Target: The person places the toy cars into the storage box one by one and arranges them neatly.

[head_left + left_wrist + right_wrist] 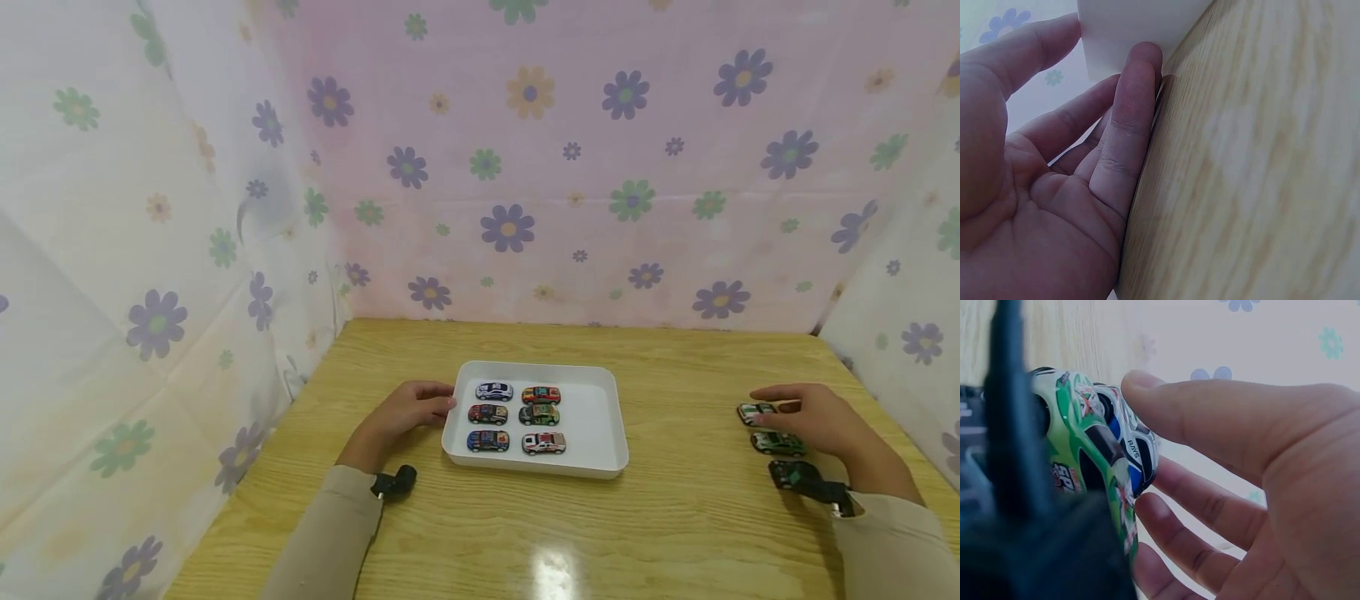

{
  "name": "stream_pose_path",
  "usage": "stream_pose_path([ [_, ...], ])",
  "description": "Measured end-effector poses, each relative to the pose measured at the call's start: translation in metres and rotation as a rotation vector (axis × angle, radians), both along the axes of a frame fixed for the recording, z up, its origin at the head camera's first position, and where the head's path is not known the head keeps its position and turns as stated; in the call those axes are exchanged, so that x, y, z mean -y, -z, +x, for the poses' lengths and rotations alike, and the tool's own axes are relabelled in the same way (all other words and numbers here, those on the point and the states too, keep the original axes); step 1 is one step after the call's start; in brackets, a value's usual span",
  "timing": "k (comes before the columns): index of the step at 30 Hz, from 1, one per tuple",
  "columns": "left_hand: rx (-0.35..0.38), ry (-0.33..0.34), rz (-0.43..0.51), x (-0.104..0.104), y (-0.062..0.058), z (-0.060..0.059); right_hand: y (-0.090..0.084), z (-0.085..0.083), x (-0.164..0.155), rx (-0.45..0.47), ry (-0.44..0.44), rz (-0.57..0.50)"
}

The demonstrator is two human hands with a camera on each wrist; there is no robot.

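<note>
My left hand (412, 410) lies at the left end of a white tray (592, 462), its relaxed fingertips touching the outer wall; the left wrist view shows the tray wall (1129, 31) against them. In the tray are several toy cars in two columns, among them a white and purple car (494, 391) and a blue car (487, 441). On the right, my right hand (817, 421) reaches over a white toy car (753, 412), thumb and fingers spread around it, fingertips close to its body. A green toy car (1094, 447) stands beside it.
A dark toy car (783, 474) sits nearest me on the right, partly hidden by the black wrist camera (813, 485). The wooden table (675, 533) meets flowered cloth walls (570, 250) at the back and sides.
</note>
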State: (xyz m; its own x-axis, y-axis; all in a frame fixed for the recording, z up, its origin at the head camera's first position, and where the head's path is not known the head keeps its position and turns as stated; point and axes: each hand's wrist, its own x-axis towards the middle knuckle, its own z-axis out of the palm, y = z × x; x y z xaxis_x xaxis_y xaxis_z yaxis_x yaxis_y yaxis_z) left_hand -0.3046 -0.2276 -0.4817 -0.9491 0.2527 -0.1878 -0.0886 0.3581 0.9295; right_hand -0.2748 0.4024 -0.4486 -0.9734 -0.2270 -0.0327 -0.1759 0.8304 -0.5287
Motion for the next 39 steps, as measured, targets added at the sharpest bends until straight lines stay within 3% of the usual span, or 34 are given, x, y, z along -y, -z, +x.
stream_pose_path([
  [22,-0.013,-0.021,0.015,0.006,-0.006,-0.002,0.001,-0.014,0.008,-0.045,-0.008,-0.005],
  [31,-0.011,0.003,0.032,0.004,0.002,-0.006,0.003,-0.008,0.004,-0.034,0.007,-0.007],
  [39,-0.003,0.024,0.033,0.003,0.005,-0.004,0.006,-0.001,0.002,-0.032,0.017,0.015],
])
